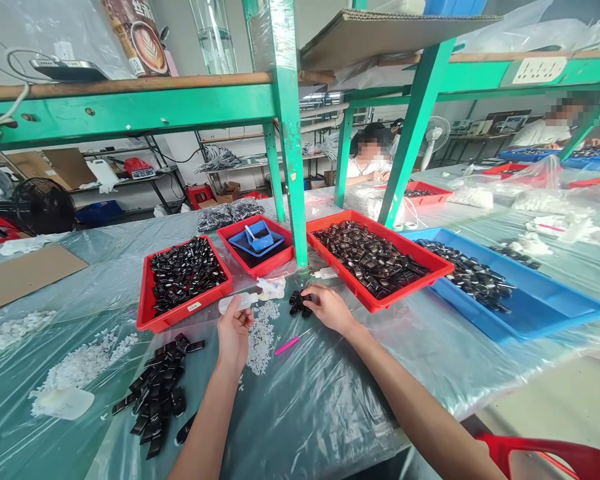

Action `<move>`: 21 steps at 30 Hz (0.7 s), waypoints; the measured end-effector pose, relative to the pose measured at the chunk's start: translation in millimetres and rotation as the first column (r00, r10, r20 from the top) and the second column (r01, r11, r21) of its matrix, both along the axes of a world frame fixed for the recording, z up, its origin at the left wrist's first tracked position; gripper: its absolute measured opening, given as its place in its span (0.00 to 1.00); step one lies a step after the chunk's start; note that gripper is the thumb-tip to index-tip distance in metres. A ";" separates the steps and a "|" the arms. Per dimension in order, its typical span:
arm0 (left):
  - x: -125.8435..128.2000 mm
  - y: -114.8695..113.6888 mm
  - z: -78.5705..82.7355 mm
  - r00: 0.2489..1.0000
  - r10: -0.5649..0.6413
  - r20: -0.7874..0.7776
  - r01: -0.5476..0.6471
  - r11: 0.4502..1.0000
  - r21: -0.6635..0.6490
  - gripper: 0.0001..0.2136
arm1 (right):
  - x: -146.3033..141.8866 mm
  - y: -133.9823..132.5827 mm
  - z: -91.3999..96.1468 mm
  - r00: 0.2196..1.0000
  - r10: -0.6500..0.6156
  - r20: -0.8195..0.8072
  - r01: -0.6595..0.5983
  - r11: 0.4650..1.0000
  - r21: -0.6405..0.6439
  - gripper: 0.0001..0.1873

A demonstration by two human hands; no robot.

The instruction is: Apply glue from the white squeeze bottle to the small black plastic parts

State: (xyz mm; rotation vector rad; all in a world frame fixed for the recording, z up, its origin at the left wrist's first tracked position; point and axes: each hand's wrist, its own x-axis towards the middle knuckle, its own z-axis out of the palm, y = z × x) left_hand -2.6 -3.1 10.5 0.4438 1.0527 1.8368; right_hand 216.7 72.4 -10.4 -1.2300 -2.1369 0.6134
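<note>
In my left hand (235, 333) is a small translucent squeeze bottle (229, 305), tilted sideways with its nozzle end to the right. My right hand (331, 308) has its thumb and forefinger pinched at the edge of a small cluster of black pieces (296, 304), apparently on one of them; the fingertips partly cover it. Between the hands lies a scatter of small white bits (261, 340). A pink-handled tool (287, 345) with a thin tip rests nearer to me. Left of my left forearm is a heap of shiny black parts (163, 383).
Red trays (143, 293) (375, 305) of black parts stand behind my hands, with a blue tray (550, 307) at right. A green post (293, 167) rises from the plastic-covered table (340, 400). A red chair (545, 448) is at lower right. Two people sit beyond.
</note>
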 end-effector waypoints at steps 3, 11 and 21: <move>0.0 -0.3 0.9 1.000 -0.021 0.008 0.021 1.000 0.007 0.17 | 0.5 -0.9 -0.2 0.999 -0.009 0.052 0.009 1.000 0.000 0.11; 2.6 3.7 -5.3 0.997 -0.042 0.065 0.043 0.999 -0.018 0.16 | -6.5 -4.1 0.8 0.992 0.025 -0.120 -0.021 0.999 0.040 0.09; 6.1 17.2 -9.6 0.985 -0.035 0.169 0.039 0.999 -0.023 0.22 | -33.4 -33.1 -3.0 0.940 0.263 -0.215 -0.207 0.945 0.252 0.18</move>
